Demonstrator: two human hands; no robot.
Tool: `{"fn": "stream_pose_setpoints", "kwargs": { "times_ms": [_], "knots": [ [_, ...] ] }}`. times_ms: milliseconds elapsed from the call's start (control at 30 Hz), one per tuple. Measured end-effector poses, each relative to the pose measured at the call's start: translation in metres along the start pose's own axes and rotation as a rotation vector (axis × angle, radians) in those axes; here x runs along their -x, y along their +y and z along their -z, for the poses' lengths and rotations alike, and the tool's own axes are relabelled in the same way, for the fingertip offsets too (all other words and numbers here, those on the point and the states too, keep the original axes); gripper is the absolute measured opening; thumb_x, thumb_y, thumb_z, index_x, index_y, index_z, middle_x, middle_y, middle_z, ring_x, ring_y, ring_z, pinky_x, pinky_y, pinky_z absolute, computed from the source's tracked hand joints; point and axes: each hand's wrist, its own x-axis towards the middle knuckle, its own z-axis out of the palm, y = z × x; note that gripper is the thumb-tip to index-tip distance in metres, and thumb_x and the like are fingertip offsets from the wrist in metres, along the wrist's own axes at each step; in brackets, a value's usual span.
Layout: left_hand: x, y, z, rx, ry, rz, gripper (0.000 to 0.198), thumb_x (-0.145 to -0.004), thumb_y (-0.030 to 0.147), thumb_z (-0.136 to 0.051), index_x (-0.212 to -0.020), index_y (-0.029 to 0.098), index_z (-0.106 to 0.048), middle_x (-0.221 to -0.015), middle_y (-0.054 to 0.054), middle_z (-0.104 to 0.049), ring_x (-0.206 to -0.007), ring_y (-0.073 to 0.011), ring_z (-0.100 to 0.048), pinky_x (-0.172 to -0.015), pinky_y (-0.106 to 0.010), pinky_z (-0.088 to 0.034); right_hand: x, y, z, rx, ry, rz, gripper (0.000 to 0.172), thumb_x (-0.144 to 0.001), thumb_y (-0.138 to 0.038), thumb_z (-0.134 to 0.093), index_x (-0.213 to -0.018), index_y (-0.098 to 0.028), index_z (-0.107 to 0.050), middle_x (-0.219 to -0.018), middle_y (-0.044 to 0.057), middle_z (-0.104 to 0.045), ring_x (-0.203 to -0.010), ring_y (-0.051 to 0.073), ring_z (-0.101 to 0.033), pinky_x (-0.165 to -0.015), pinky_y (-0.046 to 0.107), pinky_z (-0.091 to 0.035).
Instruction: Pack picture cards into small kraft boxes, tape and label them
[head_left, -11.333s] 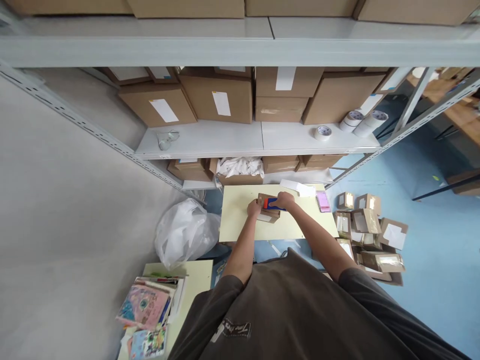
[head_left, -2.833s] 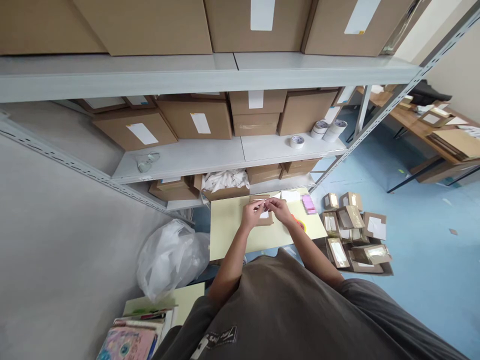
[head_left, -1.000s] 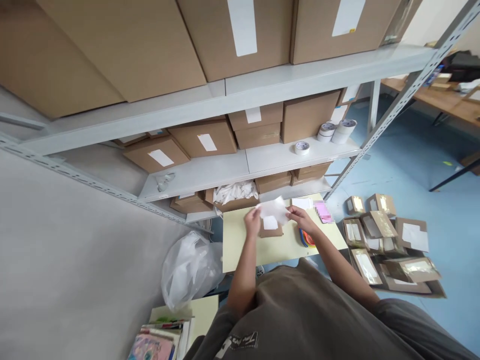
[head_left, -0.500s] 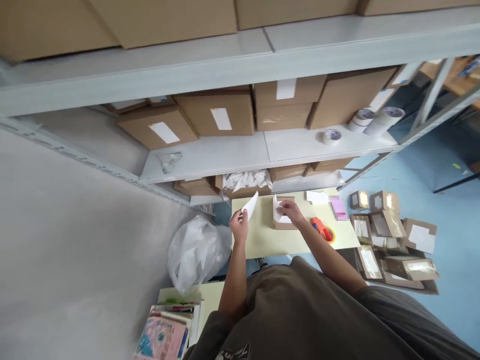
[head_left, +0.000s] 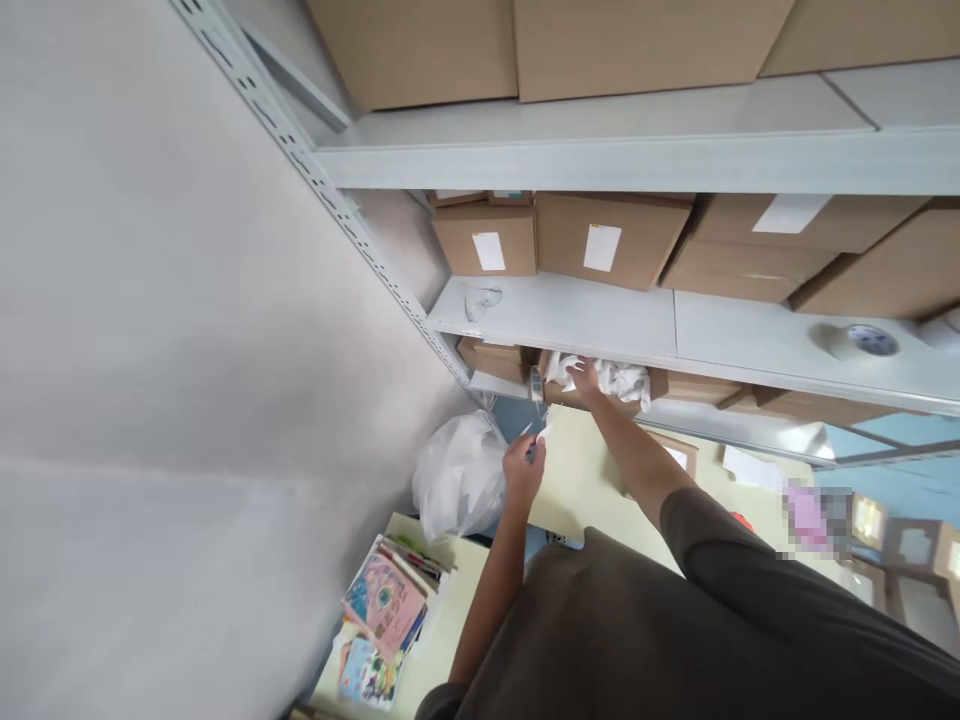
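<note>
My left hand (head_left: 522, 466) is closed on a thin white strip of paper (head_left: 541, 432), held over the left edge of the pale yellow table (head_left: 574, 480). My right hand (head_left: 584, 377) reaches forward into an open cardboard box (head_left: 592, 392) on the low shelf, fingers curled among the white crumpled sheets (head_left: 619, 376) that fill it. Whether it grips one I cannot tell. A small brown parcel (head_left: 675, 455) lies on the table behind my right forearm.
A white plastic bag (head_left: 457, 478) sits on the floor left of the table. A stack of picture books (head_left: 382, 625) lies on a second low table. Grey metal shelving (head_left: 600, 320) holds labelled cartons and a tape roll (head_left: 862, 340). Small parcels (head_left: 900, 540) lie at right.
My view swung left. My right hand left the small parcel and reached into the box of white sheets. My left hand carried the paper strip left, toward the plastic bag.
</note>
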Motion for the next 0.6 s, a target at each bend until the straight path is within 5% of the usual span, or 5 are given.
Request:
{"fn": "stream_pose_setpoints", "kwargs": {
  "times_ms": [133, 233, 367, 500, 600],
  "knots": [
    [-0.001, -0.008, -0.009, -0.010, 0.009, -0.059, 0.032, -0.103, 0.048, -0.058, -0.095, 0.025, -0.079, -0.093, -0.010, -0.077, -0.089, -0.0235, -0.071, -0.086, -0.035, -0.056, 0.055, 0.006, 0.009, -0.059, 0.185, -0.160, 0.030, -0.083, -0.052, -0.070, -0.084, -0.025, -0.058, -0.084, 0.003, -0.072, -0.085, 0.021, -0.065, -0.079, 0.035, -0.051],
    [-0.004, -0.009, -0.028, -0.013, -0.060, -0.134, 0.028, -0.101, 0.046, -0.061, -0.093, 0.026, -0.079, -0.095, -0.010, -0.077, -0.095, -0.0245, -0.072, -0.092, -0.037, -0.056, 0.130, 0.019, 0.034, -0.139, 0.076, -0.221, 0.049, -0.082, -0.070, -0.070, -0.070, -0.024, -0.059, -0.070, 0.005, -0.070, -0.072, 0.022, -0.068, -0.070, 0.035, -0.054],
    [-0.001, 0.003, -0.066, -0.010, -0.280, -0.244, 0.022, -0.098, 0.041, -0.067, -0.087, 0.027, -0.079, -0.097, -0.011, -0.075, -0.100, -0.0257, -0.071, -0.098, -0.039, -0.056, 0.219, 0.029, 0.071, -0.358, -0.076, -0.317, 0.057, -0.084, -0.080, -0.067, -0.077, -0.023, -0.068, -0.079, 0.009, -0.075, -0.082, 0.026, -0.074, -0.076, 0.037, -0.058],
    [0.022, 0.018, -0.108, 0.026, -0.521, -0.315, 0.017, -0.085, 0.042, -0.086, -0.087, 0.027, -0.081, -0.104, -0.013, -0.074, -0.108, -0.0291, -0.068, -0.102, -0.041, -0.056, 0.253, 0.037, 0.103, -0.458, 0.109, -0.373, 0.052, -0.070, -0.072, -0.083, -0.076, -0.023, -0.067, -0.078, 0.006, -0.074, -0.080, 0.025, -0.073, -0.071, 0.036, -0.058],
    [0.044, 0.021, -0.137, 0.068, -0.578, -0.260, 0.041, -0.073, 0.049, -0.096, -0.104, 0.027, -0.082, -0.119, -0.013, -0.074, -0.113, -0.0304, -0.067, -0.101, -0.040, -0.056, 0.259, 0.052, 0.130, -0.447, 0.321, -0.393, 0.052, -0.060, -0.067, -0.089, -0.074, -0.023, -0.065, -0.074, 0.003, -0.072, -0.071, 0.021, -0.070, -0.069, 0.035, -0.057]
  ]
}}
